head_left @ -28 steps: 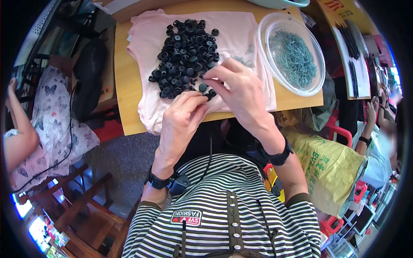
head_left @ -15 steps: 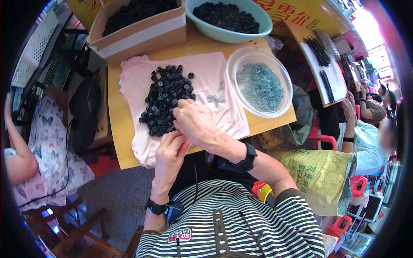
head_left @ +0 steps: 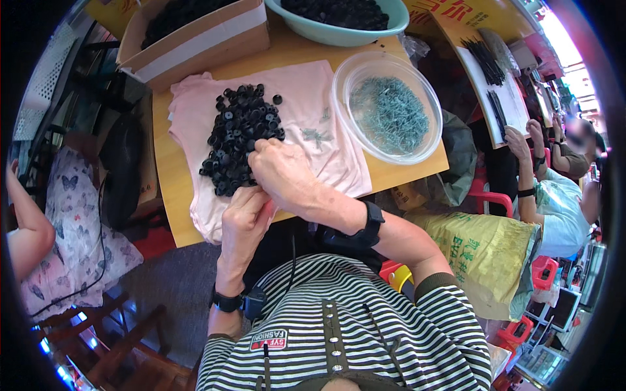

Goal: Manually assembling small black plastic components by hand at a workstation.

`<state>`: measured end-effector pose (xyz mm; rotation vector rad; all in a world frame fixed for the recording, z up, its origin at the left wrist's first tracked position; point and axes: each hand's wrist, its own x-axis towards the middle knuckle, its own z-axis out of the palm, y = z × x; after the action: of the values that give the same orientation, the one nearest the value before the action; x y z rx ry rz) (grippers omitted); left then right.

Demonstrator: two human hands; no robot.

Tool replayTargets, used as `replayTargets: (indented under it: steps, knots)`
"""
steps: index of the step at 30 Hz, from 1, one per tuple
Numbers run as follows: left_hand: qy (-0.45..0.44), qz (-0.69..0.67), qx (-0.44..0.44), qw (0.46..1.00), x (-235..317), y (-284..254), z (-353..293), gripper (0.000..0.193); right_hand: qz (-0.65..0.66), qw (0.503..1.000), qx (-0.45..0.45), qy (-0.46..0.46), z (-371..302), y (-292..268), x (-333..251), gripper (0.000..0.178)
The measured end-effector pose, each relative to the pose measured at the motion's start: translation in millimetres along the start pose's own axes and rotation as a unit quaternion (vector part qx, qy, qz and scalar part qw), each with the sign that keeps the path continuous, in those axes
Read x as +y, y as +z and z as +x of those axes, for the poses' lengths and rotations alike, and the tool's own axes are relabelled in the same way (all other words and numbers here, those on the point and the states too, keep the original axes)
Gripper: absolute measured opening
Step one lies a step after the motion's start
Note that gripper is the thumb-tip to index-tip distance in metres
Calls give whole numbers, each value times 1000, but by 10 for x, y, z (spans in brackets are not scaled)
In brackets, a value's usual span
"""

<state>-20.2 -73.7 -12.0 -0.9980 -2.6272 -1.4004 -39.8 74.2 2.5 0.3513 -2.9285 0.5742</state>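
A heap of small black round caps (head_left: 238, 133) lies on a pale pink cloth (head_left: 306, 85) spread over the table. At the heap's near right edge is my right hand (head_left: 280, 171), fingers curled and pressed together. My left hand (head_left: 244, 220) is just below it, thumb and fingers pinched, close to the right fingertips. Whatever the fingers of either hand hold is hidden. A few loose screws (head_left: 315, 135) rest on the cloth to the right of the heap. Many more fill a round clear plastic tub (head_left: 340, 91) beside the cloth.
Behind the cloth stand a cardboard box (head_left: 202, 45) and a light green basin (head_left: 339, 32), both full of black caps. A yellow woven sack (head_left: 486, 254) stands at my right. Co-workers sit to the right, near a board with thin black strips (head_left: 482, 62); another person is at the left.
The whole view has shifted slightly, with the table's things now higher and further left in the picture. My hands keep nearly the same pose at the heap's edge.
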Motion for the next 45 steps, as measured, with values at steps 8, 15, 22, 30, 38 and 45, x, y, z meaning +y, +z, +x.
replayTargets:
  steps: [8,15,22,30,38,45]
  knots:
    - [31,18,10,999,19,18,5,19,85,996,11,38,-31,-82,134,13]
    - [16,12,8,1000,24,41,101,21,114,974,129,147,-198,-1261,1090,11]
    - [-4,33,-28,999,103,22,182,20,72,935,111,330,33,-1662,2913,26]
    - [-39,57,-53,996,170,8,264,24,300,890,59,339,362,-1295,3569,25]
    - [-26,49,-53,997,197,-22,252,23,189,927,31,323,228,-1354,3371,30]
    - [-12,62,1,998,118,-8,164,25,203,958,39,198,-128,-1786,2321,31]
